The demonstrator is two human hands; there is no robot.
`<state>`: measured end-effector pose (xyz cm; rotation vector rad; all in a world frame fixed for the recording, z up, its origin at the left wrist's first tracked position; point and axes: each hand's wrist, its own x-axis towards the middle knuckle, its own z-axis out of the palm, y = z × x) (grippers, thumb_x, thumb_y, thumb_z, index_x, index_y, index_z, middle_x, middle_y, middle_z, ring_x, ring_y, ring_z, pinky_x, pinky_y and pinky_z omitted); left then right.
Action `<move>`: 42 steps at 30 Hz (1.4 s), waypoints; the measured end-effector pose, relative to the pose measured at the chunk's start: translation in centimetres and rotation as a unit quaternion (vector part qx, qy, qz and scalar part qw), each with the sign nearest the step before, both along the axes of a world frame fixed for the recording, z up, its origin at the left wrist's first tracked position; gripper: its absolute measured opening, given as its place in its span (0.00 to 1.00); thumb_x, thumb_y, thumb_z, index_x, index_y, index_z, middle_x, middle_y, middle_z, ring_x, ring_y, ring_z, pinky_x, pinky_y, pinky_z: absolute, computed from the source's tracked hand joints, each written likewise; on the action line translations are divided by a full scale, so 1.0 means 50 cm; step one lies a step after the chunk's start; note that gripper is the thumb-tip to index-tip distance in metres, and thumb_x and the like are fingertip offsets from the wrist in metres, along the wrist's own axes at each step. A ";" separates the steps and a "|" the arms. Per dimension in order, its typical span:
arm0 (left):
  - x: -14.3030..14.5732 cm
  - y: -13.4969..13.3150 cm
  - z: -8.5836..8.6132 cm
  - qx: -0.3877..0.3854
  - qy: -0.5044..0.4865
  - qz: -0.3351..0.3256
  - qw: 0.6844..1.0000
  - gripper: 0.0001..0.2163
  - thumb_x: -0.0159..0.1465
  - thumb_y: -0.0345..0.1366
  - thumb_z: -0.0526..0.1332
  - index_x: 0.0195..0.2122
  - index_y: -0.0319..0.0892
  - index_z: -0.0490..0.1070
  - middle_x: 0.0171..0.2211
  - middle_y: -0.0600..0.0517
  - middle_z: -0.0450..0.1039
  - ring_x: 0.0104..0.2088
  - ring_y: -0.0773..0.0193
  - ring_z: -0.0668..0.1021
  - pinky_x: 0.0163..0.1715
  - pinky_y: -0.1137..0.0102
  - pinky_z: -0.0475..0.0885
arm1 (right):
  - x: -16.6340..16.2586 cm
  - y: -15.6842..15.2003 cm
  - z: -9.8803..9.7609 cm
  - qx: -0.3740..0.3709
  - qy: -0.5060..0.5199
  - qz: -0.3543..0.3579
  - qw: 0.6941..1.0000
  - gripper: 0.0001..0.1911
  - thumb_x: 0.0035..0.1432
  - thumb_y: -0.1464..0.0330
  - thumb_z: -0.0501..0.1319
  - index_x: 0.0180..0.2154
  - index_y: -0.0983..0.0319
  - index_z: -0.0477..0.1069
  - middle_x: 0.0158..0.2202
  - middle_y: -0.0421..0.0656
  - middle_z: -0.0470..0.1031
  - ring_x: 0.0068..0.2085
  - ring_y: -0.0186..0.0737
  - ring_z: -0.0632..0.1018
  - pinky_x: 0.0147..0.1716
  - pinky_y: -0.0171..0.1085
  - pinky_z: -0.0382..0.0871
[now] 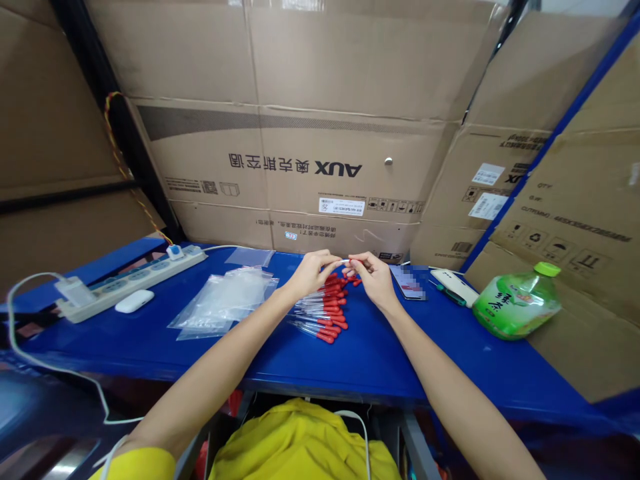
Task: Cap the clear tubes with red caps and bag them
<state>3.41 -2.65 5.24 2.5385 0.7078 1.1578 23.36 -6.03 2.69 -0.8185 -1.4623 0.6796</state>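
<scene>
Above the far part of the blue table, my left hand [314,269] and my right hand [374,275] meet fingertip to fingertip. Between them is a small dropper [345,262]; the left fingers pinch its clear tube and the right fingers pinch the red bulb end. Fingers cover much of it, so I cannot tell how firmly bulb and tube are joined. Below the hands lies a row of droppers [327,313], clear tubes pointing left and red bulbs right. Several small red bulbs [356,281] are beside the row's far end, close to my right hand.
Clear plastic bags [225,300] are piled left of the droppers. Farther left are a power strip [150,275] and a white earbud case [134,301]. To the right lie a phone [409,283], a green-handled tool [451,294] and a green bottle [517,303]. Cardboard [300,160] walls the back.
</scene>
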 end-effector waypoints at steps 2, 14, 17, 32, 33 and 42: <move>0.002 -0.004 0.004 0.008 0.001 -0.001 1.000 0.21 0.75 0.46 0.52 0.43 0.39 0.82 0.30 0.47 0.74 0.32 0.62 0.73 0.38 0.69 0.65 | -0.003 -0.004 0.001 0.006 0.005 -0.009 1.000 0.19 0.62 0.51 0.66 0.42 0.61 0.75 0.34 0.44 0.83 0.31 0.39 0.83 0.36 0.40 0.80; -0.004 0.001 0.000 0.025 0.014 -0.016 0.999 0.22 0.76 0.46 0.50 0.46 0.39 0.82 0.33 0.45 0.76 0.34 0.61 0.76 0.37 0.69 0.65 | -0.006 -0.016 0.000 0.025 -0.032 -0.041 0.998 0.17 0.65 0.52 0.64 0.42 0.59 0.76 0.32 0.43 0.82 0.29 0.40 0.82 0.31 0.40 0.80; -0.004 0.002 -0.003 0.022 0.012 -0.019 0.999 0.22 0.76 0.46 0.50 0.47 0.39 0.81 0.34 0.45 0.76 0.34 0.61 0.76 0.37 0.69 0.66 | -0.003 -0.016 0.002 0.027 -0.055 -0.036 0.997 0.16 0.66 0.53 0.63 0.43 0.58 0.76 0.33 0.44 0.82 0.30 0.41 0.83 0.32 0.41 0.79; 0.001 0.012 0.003 -0.348 -0.294 -0.090 0.886 0.26 0.69 0.57 0.59 0.49 0.36 0.78 0.33 0.48 0.76 0.29 0.67 0.73 0.33 0.71 0.68 | 0.009 -0.001 0.018 0.019 0.005 -0.058 0.998 0.17 0.61 0.53 0.67 0.42 0.59 0.75 0.29 0.40 0.78 0.28 0.37 0.79 0.29 0.36 0.76; 0.004 0.012 0.002 -0.398 -0.320 -0.123 0.851 0.28 0.69 0.59 0.57 0.49 0.36 0.78 0.33 0.47 0.76 0.29 0.68 0.72 0.32 0.72 0.68 | 0.010 0.000 0.018 0.025 0.010 -0.063 0.998 0.17 0.61 0.52 0.67 0.41 0.59 0.75 0.29 0.40 0.78 0.28 0.37 0.79 0.28 0.36 0.75; 0.031 -0.033 0.009 -0.557 -0.387 -0.255 0.689 0.27 0.69 0.66 0.48 0.37 0.44 0.64 0.26 0.56 0.61 0.19 0.72 0.60 0.20 0.75 0.56 | -0.014 -0.008 0.012 0.018 -0.007 -0.043 0.999 0.16 0.60 0.53 0.68 0.41 0.58 0.75 0.28 0.40 0.77 0.28 0.38 0.79 0.28 0.37 0.76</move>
